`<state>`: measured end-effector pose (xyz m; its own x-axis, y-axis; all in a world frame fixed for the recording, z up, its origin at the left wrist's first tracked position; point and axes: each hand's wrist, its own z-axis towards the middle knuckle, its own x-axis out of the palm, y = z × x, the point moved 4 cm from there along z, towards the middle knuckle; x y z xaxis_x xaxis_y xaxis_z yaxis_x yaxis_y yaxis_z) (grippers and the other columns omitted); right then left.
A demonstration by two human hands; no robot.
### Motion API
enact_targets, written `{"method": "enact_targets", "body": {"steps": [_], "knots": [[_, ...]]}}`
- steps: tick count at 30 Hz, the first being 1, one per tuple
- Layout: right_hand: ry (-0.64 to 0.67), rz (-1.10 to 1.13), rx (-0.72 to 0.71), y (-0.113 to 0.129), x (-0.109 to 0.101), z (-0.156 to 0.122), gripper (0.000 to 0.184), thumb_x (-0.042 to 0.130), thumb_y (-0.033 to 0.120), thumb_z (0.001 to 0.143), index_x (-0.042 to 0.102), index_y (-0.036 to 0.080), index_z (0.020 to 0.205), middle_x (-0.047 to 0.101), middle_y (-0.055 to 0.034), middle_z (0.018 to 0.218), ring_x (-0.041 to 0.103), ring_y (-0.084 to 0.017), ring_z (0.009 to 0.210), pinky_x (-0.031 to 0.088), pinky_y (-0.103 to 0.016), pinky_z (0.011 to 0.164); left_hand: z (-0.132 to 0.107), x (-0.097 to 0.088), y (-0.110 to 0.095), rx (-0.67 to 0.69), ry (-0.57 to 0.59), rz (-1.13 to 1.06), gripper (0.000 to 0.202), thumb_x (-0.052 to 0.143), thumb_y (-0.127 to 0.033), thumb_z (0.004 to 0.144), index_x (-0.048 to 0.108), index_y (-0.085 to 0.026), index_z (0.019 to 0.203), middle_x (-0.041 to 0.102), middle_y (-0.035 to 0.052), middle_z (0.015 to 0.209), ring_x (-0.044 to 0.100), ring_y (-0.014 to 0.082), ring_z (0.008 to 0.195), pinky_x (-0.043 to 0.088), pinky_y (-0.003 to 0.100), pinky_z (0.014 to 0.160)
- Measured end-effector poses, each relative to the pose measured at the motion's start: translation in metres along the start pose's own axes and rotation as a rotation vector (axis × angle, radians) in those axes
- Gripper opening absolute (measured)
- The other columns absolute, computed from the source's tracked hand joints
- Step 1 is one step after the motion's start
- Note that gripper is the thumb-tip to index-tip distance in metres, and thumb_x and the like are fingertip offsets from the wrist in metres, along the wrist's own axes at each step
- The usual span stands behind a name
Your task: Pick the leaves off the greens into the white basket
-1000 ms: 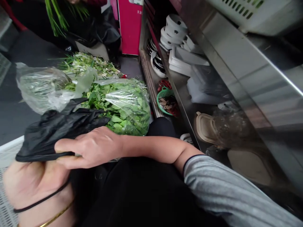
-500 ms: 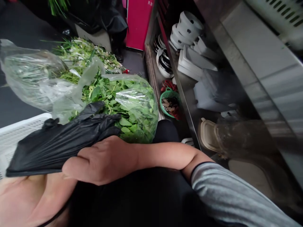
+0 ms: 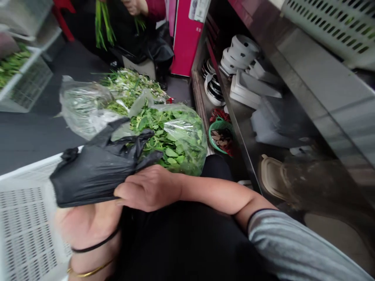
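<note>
Right hand (image 3: 149, 189) pinching black glove (image 3: 95, 171) by its cuff (image 3: 88, 200), left hand (image 3: 89, 220) partway inside, how far open hidden

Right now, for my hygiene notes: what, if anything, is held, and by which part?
The right hand pinches the black glove by its cuff; the left hand is partly inside.

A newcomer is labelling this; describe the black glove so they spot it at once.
Start at the big white perforated crate at lower left. At its right edge, the left hand is partly inside the black glove, gripped near its opening by the right hand. Unlike the clear bag of leafy greens just beyond, it is opaque and wrinkled.
</note>
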<state>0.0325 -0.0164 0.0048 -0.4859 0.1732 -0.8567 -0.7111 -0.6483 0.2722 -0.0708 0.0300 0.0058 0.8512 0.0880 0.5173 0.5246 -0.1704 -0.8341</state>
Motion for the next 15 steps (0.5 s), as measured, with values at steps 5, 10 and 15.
{"method": "enact_targets", "body": {"steps": [5, 10, 15], "knots": [[-0.249, 0.0, -0.078, 0.019, -0.013, -0.006, 0.02, 0.04, 0.029, 0.097, 0.053, 0.015, 0.09, 0.058, 0.0019, 0.066, 0.056, -0.01, 0.058, 0.037, -0.024, 0.055, -0.01, -0.014, -0.001, 0.024, -0.061, -0.154, 0.04, 0.029, -0.024, 0.094, 0.069, -0.023, 0.099, 0.071, 0.0031, 0.105, 0.055, 0.0195, 0.119, 0.042, 0.042, 0.108], [-0.262, 0.02, -0.085, 0.038, -0.023, -0.006, 0.015, 0.041, 0.025, 0.095, 0.052, 0.015, 0.092, 0.058, 0.0002, 0.065, 0.056, -0.012, 0.058, 0.041, -0.025, 0.055, -0.022, -0.02, -0.011, 0.09, 0.031, -0.236, 0.03, 0.042, -0.032, 0.091, 0.071, -0.028, 0.098, 0.069, 0.0001, 0.113, 0.051, 0.0176, 0.125, 0.041, 0.038, 0.109], [-0.43, 0.175, -0.048, 0.046, -0.061, -0.009, 0.025, 0.047, 0.022, 0.091, 0.049, 0.016, 0.116, 0.061, -0.0005, 0.073, 0.058, -0.012, 0.063, 0.047, -0.023, 0.059, -0.038, -0.008, -0.021, 0.105, 0.248, -0.176, 0.028, 0.063, -0.043, 0.079, 0.073, -0.023, 0.096, 0.067, 0.0071, 0.118, 0.05, 0.0272, 0.126, 0.04, 0.045, 0.108]]}}
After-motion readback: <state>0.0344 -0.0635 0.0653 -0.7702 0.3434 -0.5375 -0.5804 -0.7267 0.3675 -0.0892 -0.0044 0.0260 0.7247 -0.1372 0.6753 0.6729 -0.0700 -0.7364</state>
